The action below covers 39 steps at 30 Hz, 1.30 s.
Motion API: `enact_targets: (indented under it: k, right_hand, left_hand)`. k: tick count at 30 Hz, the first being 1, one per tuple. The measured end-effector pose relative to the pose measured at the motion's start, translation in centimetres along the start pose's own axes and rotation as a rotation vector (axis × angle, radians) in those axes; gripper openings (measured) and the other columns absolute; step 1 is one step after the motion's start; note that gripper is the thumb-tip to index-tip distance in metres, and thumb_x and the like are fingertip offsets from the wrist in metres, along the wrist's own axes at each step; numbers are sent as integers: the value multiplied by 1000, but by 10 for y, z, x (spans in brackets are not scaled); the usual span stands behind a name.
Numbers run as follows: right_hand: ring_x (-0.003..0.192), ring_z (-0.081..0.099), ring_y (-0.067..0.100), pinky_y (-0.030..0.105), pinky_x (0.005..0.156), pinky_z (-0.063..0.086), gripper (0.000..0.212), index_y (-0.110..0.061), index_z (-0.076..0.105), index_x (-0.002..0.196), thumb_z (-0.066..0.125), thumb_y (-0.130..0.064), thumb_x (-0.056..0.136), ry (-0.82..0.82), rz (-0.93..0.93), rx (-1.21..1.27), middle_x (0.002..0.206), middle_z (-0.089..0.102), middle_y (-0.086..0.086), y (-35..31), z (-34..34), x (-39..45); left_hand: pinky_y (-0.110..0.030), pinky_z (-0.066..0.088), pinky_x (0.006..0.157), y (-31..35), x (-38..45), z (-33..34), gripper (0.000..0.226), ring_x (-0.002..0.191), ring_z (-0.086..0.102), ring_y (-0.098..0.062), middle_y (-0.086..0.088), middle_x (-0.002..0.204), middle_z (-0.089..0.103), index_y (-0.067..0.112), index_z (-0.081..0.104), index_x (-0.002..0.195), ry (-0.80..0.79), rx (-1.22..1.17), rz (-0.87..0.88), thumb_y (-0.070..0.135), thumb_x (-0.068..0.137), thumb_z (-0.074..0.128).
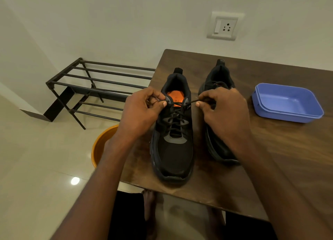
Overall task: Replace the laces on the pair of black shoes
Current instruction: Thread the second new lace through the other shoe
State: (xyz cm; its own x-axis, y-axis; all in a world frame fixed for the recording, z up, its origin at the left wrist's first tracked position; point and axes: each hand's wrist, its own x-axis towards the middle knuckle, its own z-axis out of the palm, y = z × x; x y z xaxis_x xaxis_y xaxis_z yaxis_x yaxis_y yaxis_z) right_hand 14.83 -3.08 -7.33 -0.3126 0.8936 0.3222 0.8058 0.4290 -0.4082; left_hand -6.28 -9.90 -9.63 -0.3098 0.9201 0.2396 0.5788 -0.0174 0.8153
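Partly hidden, the second black shoe point(215, 81) sits behind the right hand point(222, 110) and its forearm; only the heel collar, some lace near the top and a strip of sole below the wrist show. How far it is laced cannot be judged. The lace ends themselves are buried in the fingers of both hands, so their tips are not visible.

Between the hands stands the nearer black shoe point(173, 146), upright on its sole on the wooden table point(270, 149). Its long axis runs away from the person, toe toward the near table edge, heel and pull tab toward the wall. The orange insole point(175, 95) shows through the opening. The black lace point(175, 117) is crossed through the eyelets up to the top pair.

The left hand point(142, 110) is curled, pinching a lace end at the shoe's upper left eyelet. The right hand is likewise curled, thumb and forefinger pinching the other lace end, which runs taut from the upper right eyelet.

A small pale mark sits on the grey eyelet panel just beside the right thumb; it is too small to read. Print on the insole is also illegible.

Right of the right hand lies a blue plastic tray point(286, 112). Left of the left hand are a black metal rack point(93, 85) and, lower, an orange tub point(100, 144) cut off by the table and left forearm.
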Motion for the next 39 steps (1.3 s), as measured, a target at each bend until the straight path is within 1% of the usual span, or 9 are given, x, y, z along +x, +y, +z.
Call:
enact_targets:
  k: [4,8,10,15,19,24,29,35,39]
  right_hand:
    - [99,64,19,50,92,53,19,-27,77,102,68,-42,96,-63,-23,-14,96,73,-5,-8,-1,-3]
    - [76,65,4,27,77,57,20,-26,79,98,66,-41,98,-220,2,229,79,70,-14,-23,-16,-7]
    - [79,65,2,23,79,55,16,-24,77,106,62,-27,102,-316,-50,291,84,71,-13,-34,-20,-12]
    - [104,66,18,40,90,57,41,-31,67,130,62,-7,98,-422,-267,200,116,71,-3,-63,-16,-29]
    - [99,54,11,27,81,47,38,-34,69,127,61,-10,98,-313,-304,209,113,58,-7,-75,-12,-40]
    - [86,56,7,35,78,54,17,-29,74,97,66,-14,97,-148,-91,377,95,60,-8,-75,9,-47]
    - [70,65,7,39,66,60,19,-30,56,98,74,-25,93,-68,101,561,78,64,-8,-78,13,-50]
    - [70,65,3,37,69,60,29,-36,59,95,74,-13,86,-60,172,527,73,67,-10,-73,10,-44]
    - [70,67,7,32,69,59,24,-31,63,99,72,-13,85,-137,319,733,75,71,-5,-71,-3,-35]
  left_hand:
    - [-29,61,76,1,0,-1,3,79,71,-14,1,83,72,20,71,97,-13,45,-13,20,95,73]
    - [-14,53,68,8,-2,-3,11,81,69,-7,3,88,72,20,71,100,-52,34,-83,30,98,69]
    - [-16,54,64,15,-4,-6,19,79,71,-8,0,87,74,17,70,104,-44,-19,-129,35,101,64]
    - [-26,63,72,40,-11,-15,60,77,76,-16,-8,79,77,2,76,89,-146,-136,-219,53,104,46]
    - [-28,64,77,51,-18,-30,43,84,78,-18,-8,85,79,7,79,92,-181,-315,-310,45,100,60]
    - [-25,63,72,55,-24,-34,23,78,77,-17,-8,81,78,6,77,96,-164,-310,-315,24,101,65]
    - [-26,62,63,60,-24,-34,18,76,77,-20,-7,84,78,10,74,104,-124,-297,-327,27,99,68]
    - [-14,52,54,60,-24,-36,11,68,74,-10,-10,87,77,9,73,101,-274,-102,-334,10,91,75]
    - [-19,48,58,57,-20,-46,10,61,64,-7,2,78,72,13,76,89,-252,100,-318,21,95,72]
